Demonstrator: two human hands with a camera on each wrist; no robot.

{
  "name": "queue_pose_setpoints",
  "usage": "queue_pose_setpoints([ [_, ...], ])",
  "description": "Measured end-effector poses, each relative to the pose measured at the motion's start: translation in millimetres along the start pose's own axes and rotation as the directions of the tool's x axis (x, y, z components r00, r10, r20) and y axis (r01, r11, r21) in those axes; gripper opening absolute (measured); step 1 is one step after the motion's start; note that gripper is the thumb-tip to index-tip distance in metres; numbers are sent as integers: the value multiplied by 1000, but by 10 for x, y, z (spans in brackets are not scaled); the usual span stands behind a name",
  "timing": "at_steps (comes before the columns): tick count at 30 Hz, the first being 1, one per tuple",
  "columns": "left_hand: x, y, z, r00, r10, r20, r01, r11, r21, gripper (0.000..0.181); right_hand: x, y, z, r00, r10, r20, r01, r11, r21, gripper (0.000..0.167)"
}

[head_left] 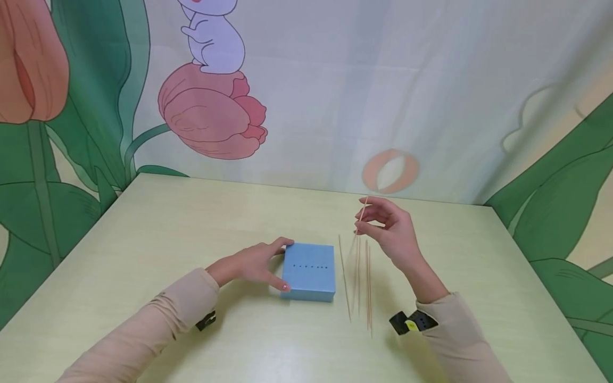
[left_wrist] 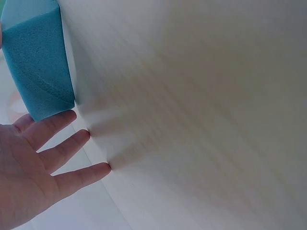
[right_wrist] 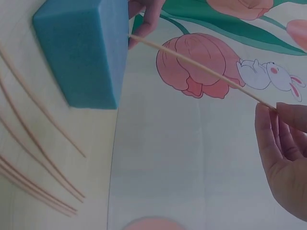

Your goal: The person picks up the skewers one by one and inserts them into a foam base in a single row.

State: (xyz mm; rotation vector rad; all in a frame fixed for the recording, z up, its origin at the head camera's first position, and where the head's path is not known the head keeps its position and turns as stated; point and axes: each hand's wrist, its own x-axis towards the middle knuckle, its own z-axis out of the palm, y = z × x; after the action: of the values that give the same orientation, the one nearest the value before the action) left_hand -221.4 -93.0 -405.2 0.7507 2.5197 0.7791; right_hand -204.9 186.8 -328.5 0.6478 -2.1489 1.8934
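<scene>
A blue foam block (head_left: 308, 256) with a row of small dark holes across its top lies flat on the table. My left hand (head_left: 256, 263) holds its left side between thumb and forefinger. In the left wrist view the other fingers (left_wrist: 67, 149) are spread, their tips at the tabletop. Raised right of the block, my right hand (head_left: 390, 229) pinches a thin wooden stick (head_left: 363, 213) near one end. In the right wrist view that stick (right_wrist: 201, 67) slants toward the block's top edge; contact is unclear. Several more sticks (head_left: 368, 287) lie beside the block.
The pale table (head_left: 230, 340) ends at the back against a printed curtain (head_left: 311, 106) with tulips and a rabbit. Dark straps (head_left: 423, 321) are on both wrists over beige sleeves.
</scene>
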Motion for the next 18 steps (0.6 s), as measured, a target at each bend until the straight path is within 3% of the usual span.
queue_pose_setpoints([
  [9, -45, -14, -6, 1000, -14, -14, 14, 1000, 13, 97, 71, -57, 222, 1000, -28, 11, 28, 1000, -3, 31],
  [18, -7, 8, 0, 1000, -4, -1, 4, 1000, 28, 97, 114, -64, 370, 998, -60, 16, 61, 998, -16, 31],
])
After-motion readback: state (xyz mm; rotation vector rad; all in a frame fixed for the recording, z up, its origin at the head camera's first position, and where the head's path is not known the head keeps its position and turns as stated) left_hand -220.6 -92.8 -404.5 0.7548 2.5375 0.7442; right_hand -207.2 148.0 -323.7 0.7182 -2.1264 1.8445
